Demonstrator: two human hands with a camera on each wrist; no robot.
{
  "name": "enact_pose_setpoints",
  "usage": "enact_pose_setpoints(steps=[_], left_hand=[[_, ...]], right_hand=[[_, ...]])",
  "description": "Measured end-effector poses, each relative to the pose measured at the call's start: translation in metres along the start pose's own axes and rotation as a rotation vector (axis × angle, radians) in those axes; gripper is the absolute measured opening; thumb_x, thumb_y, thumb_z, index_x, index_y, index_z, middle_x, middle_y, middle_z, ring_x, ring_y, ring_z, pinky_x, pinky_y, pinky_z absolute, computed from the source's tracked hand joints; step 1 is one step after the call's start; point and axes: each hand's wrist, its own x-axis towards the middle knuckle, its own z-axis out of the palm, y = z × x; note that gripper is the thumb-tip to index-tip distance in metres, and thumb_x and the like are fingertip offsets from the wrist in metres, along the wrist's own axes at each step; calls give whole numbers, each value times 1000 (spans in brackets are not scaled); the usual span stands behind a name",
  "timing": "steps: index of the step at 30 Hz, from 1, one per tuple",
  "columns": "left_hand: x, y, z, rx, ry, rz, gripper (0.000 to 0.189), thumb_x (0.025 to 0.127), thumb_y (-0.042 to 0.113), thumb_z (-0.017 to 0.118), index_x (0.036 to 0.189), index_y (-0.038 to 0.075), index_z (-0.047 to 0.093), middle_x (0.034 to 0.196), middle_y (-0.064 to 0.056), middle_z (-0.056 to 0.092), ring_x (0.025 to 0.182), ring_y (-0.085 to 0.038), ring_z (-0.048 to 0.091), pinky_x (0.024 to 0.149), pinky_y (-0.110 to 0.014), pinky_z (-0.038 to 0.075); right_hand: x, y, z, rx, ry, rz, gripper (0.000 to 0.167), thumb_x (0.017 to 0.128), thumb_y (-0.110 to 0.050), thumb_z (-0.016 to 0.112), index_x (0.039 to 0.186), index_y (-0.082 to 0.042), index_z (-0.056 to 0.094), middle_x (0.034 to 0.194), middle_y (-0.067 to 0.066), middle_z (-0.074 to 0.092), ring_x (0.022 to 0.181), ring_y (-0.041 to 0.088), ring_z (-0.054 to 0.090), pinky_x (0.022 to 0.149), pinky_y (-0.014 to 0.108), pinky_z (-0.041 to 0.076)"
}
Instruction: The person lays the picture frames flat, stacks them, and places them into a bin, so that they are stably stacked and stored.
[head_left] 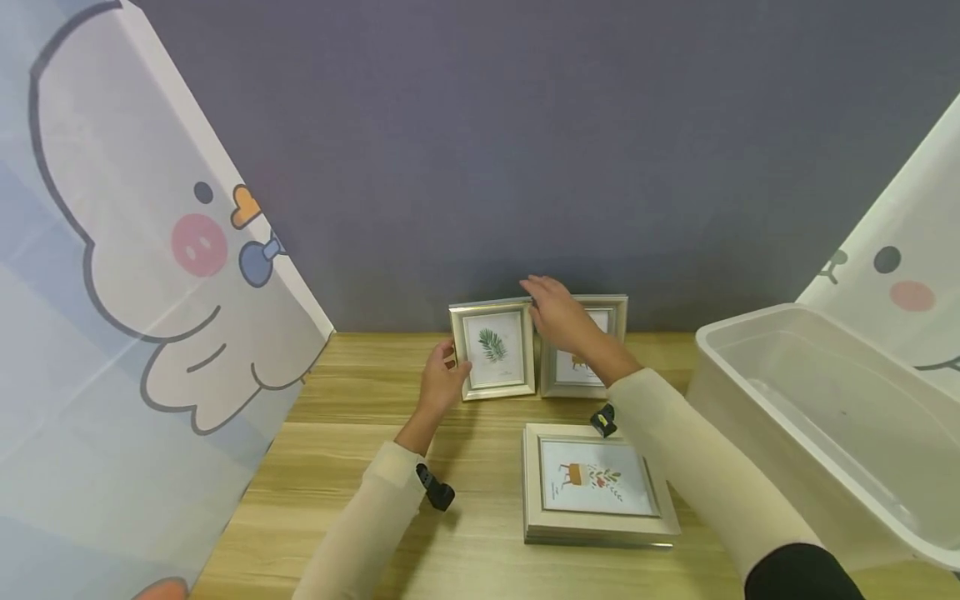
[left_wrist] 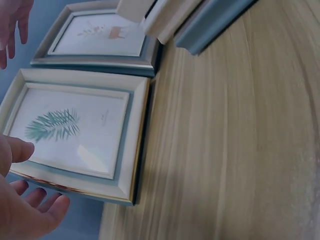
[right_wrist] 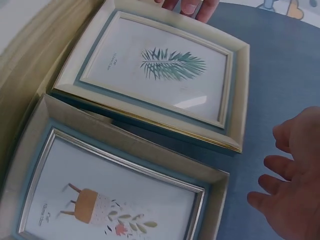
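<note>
A light gold-edged picture frame [head_left: 498, 392] with a green leaf print leans against the dark backdrop, slightly tilted. My left hand [head_left: 442, 379] is at its left side, thumb over the front border and the other fingers loosely bent beside the edge; firm contact does not show. In the left wrist view, this leaf frame [left_wrist: 75, 172] has the thumb near its lower left. My right hand [head_left: 558, 315] hovers by the top corners of both standing frames, fingers extended, holding nothing. Partly behind it stands a second frame [head_left: 618, 333] with a plant-pot print.
A stack of picture frames [head_left: 532, 483] lies flat on the wooden table [head_left: 337, 417], the top one showing a similar pot print. To the right stands a deep white plastic bin [head_left: 750, 383]. Cartoon-printed panels [head_left: 150, 250] flank the table.
</note>
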Motion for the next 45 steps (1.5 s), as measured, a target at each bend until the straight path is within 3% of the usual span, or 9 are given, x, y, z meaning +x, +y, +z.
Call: enact_pose_setpoints(steps=[8, 12, 19, 25, 28, 36, 45], left_hand=[[6, -9, 0, 37, 36, 5, 50, 98, 9, 62, 146, 5, 49, 137, -22, 60, 120, -41, 64, 98, -49, 57], [9, -11, 1, 72, 44, 5, 48, 98, 9, 62, 145, 6, 52, 134, -22, 63, 117, -41, 66, 96, -50, 58], [13, -14, 2, 75, 69, -10, 45, 97, 6, 63, 142, 8, 56, 126, -21, 68, 113, -40, 68, 93, -48, 59], [14, -13, 2, 84, 61, -13, 45, 97, 8, 65, 142, 8, 57, 125, -20, 68, 113, -39, 68, 92, -47, 60], [15, -13, 2, 87, 53, -16, 45, 97, 9, 65, 142, 8, 57, 127, -20, 68, 113, -38, 68, 92, -46, 60], [15, -15, 2, 98, 50, -35, 45, 98, 12, 64, 143, 10, 56, 128, -18, 67, 114, -36, 68, 83, -41, 62], [14, -16, 1, 70, 74, 10, 41, 97, 5, 64, 138, 5, 59, 120, -20, 69, 108, -37, 69, 90, -45, 59]], right_hand=[[18, -2, 13, 57, -107, 31, 51, 108, -12, 46, 157, -2, 34, 162, 21, 36, 151, 40, 32, 125, 53, 29], [25, -3, 17, 5, -138, 14, 48, 108, -14, 47, 154, -1, 39, 157, 21, 44, 148, 38, 37, 125, 53, 29], [34, -3, 27, -86, -99, -21, 41, 108, -16, 48, 148, -4, 52, 146, 16, 57, 140, 33, 48, 122, 49, 29], [39, 0, 34, -54, -45, 90, 36, 109, -19, 48, 143, -17, 58, 139, 10, 61, 131, 35, 50, 114, 48, 39], [40, 1, 36, -66, -25, 107, 35, 109, -19, 49, 142, -19, 59, 139, 9, 62, 130, 35, 50, 113, 47, 41], [40, 0, 38, -84, -8, 93, 34, 108, -18, 50, 141, -18, 60, 138, 9, 63, 131, 34, 52, 114, 46, 40], [39, -2, 37, -114, 10, 29, 33, 106, -14, 53, 138, -17, 62, 132, 9, 67, 125, 30, 57, 110, 45, 41]])
